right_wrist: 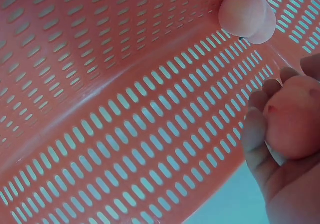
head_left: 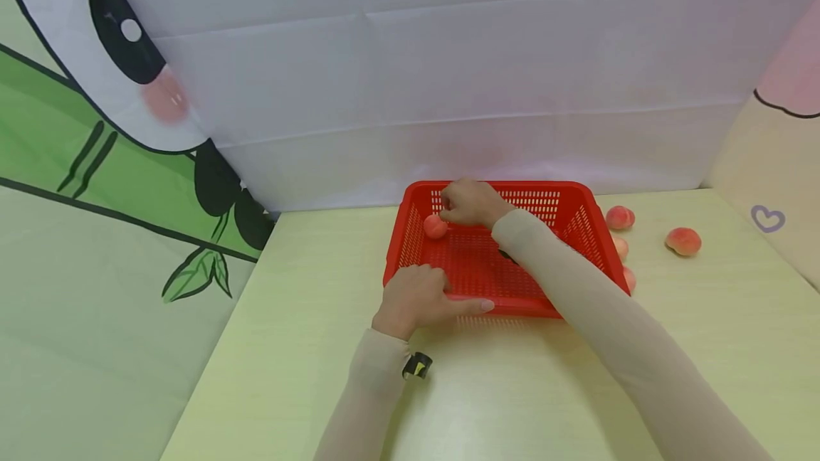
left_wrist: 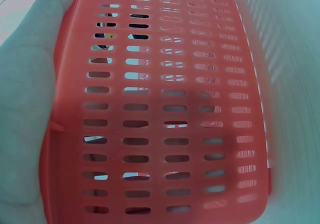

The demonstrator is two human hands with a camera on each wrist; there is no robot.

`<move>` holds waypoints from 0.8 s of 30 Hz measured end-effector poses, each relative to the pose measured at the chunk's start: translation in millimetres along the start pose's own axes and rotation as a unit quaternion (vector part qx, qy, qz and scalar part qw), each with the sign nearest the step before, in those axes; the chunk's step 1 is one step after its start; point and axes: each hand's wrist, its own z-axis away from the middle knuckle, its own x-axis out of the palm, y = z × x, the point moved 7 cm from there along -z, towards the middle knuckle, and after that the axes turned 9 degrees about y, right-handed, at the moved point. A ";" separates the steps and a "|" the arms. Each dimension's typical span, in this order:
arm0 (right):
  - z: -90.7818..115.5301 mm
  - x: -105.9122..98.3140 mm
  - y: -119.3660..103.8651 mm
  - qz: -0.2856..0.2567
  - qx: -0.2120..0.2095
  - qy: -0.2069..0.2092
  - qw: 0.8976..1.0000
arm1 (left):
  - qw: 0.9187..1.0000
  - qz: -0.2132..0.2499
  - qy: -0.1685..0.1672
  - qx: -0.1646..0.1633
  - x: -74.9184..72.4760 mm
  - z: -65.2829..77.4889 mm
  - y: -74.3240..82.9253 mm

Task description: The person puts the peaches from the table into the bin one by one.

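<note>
A red plastic basket (head_left: 493,255) with slotted walls stands on the table. My left hand (head_left: 416,297) grips its front left corner, the thumb lying along the front rim; the left wrist view shows that hand (left_wrist: 22,104) against the rim beside the slotted wall (left_wrist: 155,99). Over the basket's back left part is my right hand (head_left: 472,203). In the right wrist view its curled fingers hold a peach (right_wrist: 295,116), which the hand hides in the head view. Another peach (head_left: 435,226) lies inside the basket near the left wall.
Several peaches lie right of the basket: one at the back (head_left: 620,218), two partly hidden by the basket's right wall, and one farther right (head_left: 682,241). A printed cloth (head_left: 480,91) hangs behind the pale table (head_left: 307,347).
</note>
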 end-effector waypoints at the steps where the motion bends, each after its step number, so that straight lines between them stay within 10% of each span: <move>1: 0.1 1.2 0.2 -0.002 0.001 -0.007 1.000 | 1.000 0.001 -0.001 -0.001 0.2 0.0 -0.2; 24: 6.5 26.0 9.7 -0.046 0.010 -0.129 0.991 | 1.000 0.002 -0.006 -0.004 0.0 0.5 0.1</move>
